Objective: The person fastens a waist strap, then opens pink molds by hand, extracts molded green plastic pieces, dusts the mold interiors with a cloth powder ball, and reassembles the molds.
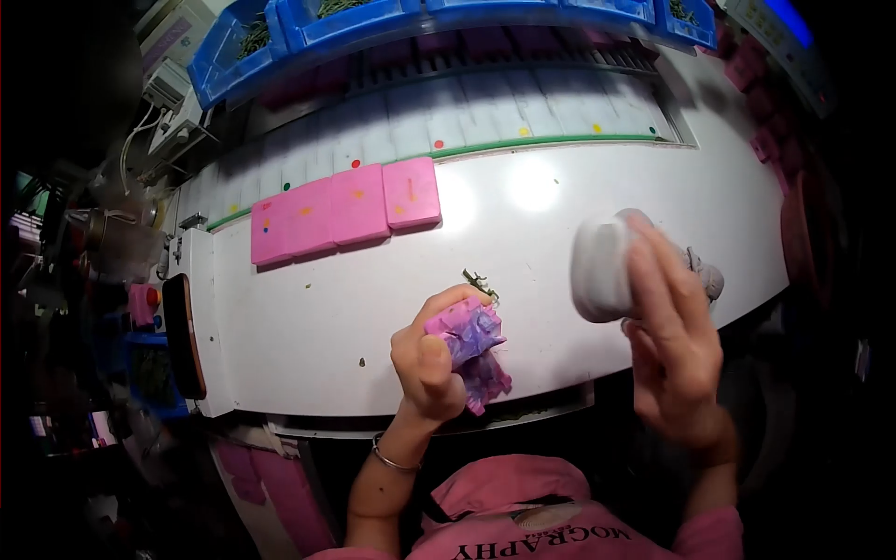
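Note:
Near the front edge of the white table, my left hand (431,359) is closed around a crumpled pink and purple piece (474,341), which hangs out past its fingers. A few green sprigs (478,283) show just beyond that hand. On the right, my right hand (674,345) grips a rounded grey-white object (600,266), blurred by motion and held above the table. Behind the right hand's fingers a small grey lumpy thing (709,277) is partly hidden.
Pink rectangular blocks (359,207) lie in a row left of centre. Behind them runs a green strip (523,143) with coloured dots. Blue bins (350,23) holding green pieces line the back. A dark, phone-like slab (184,336) stands at the left edge.

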The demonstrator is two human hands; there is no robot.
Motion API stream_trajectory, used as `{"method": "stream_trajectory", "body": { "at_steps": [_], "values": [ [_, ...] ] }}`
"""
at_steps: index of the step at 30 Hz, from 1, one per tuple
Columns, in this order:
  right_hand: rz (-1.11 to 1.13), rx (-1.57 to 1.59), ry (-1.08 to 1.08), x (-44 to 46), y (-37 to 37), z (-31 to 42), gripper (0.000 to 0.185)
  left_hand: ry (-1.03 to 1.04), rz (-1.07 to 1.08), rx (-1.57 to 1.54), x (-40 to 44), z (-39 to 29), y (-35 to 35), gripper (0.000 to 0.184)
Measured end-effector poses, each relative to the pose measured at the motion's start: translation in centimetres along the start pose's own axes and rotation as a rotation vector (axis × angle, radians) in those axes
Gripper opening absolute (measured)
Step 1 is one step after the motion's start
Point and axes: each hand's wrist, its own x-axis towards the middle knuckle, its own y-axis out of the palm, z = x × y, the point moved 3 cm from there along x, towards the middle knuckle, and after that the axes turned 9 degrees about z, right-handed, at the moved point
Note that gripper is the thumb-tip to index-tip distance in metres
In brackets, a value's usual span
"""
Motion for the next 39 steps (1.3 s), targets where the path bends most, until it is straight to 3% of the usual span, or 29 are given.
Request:
{"method": "stream_trajectory", "body": {
  "at_steps": [2,3,4,6,10,12,13,18,20,21,24,26,28,30,32,34,37,39],
  "values": [
    [-0.163,-0.122,-0.104,0.2,-0.3,1.2,0.059,0.001,-0.008,0.012,0.3,-1.1,0.5,0.059],
    [0.009,-0.276,-0.241,0.2,1.4,1.6,0.055,-0.005,-0.013,0.021,0.4,-1.4,0.6,0.056],
    [0.077,-0.176,-0.180,0.2,2.8,2.2,0.053,0.001,-0.011,0.024,0.5,-1.3,0.4,0.056],
    [0.131,-0.290,-0.204,0.4,2.6,1.9,0.052,0.169,0.013,0.285,0.9,-0.6,0.0,0.051],
    [0.201,-0.155,-0.169,1.0,1.0,1.7,0.054,0.071,0.026,0.157,0.8,-1.4,0.2,0.049],
    [0.063,-0.100,-0.146,0.7,0.7,1.7,0.059,0.077,0.016,0.198,1.1,-1.8,0.1,0.049],
    [0.249,-0.085,-0.148,0.5,1.9,2.2,0.067,0.074,0.021,0.238,1.1,-1.9,0.1,0.049],
    [0.400,0.030,-0.087,0.6,1.3,2.0,0.073,0.082,-0.003,0.288,0.3,-1.4,-0.3,0.043],
    [0.207,0.078,-0.069,0.8,1.0,1.7,0.074,0.037,0.008,0.268,0.7,-2.1,-0.4,0.043],
    [0.308,0.004,-0.145,0.6,2.1,2.2,0.074,0.041,0.002,0.269,0.8,-2.0,-0.4,0.043],
    [0.339,-0.042,-0.118,0.8,2.4,2.3,0.073,0.023,0.004,0.348,0.9,-1.9,-0.3,0.044],
    [0.317,-0.020,-0.114,0.9,1.8,2.5,0.070,-0.004,-0.003,0.307,0.6,-1.8,-0.2,0.045],
    [0.044,0.048,-0.115,1.1,0.9,2.8,0.066,-0.043,0.002,0.312,0.6,-2.3,-0.3,0.045],
    [0.075,-0.058,-0.159,1.2,2.1,3.6,0.061,-0.078,0.020,0.318,0.7,-2.3,-0.3,0.045],
    [0.090,-0.181,-0.173,1.1,2.9,4.0,0.059,0.020,-0.026,0.345,0.7,-2.0,0.0,0.044],
    [0.114,-0.261,-0.189,0.6,2.9,2.9,0.054,-0.011,0.031,0.313,0.4,-2.1,0.3,0.045],
    [0.234,-0.069,0.013,-0.1,2.1,0.7,0.064,-0.342,0.028,-0.093,0.2,-2.1,0.4,0.051],
    [0.255,-0.114,0.103,-1.4,3.3,-2.4,0.063,-0.404,0.025,-0.295,0.5,-1.2,0.2,0.054]
  ]
}}
